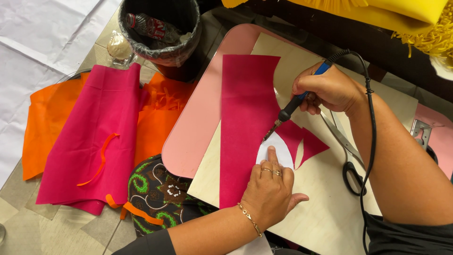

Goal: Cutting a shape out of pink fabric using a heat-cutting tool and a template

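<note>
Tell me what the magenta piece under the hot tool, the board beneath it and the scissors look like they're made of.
Magenta piece: thin matte fabric, probably synthetic; it lies flat with clean cut edges.
Board: pale plywood or similar, smooth with faint grain.
Scissors: shiny metal blades, black handles, likely plastic.

One package noted: a clear plastic bottle [150, 26] with a red label [155, 27], lying in the black bin [188, 45], well beyond my left hand [269, 189].

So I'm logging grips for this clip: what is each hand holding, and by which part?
The right hand grips a corded hot-tip cutting tool by its blue-black handle. The left hand holds nothing; it presses a white paper template flat onto the magenta fabric.
</note>
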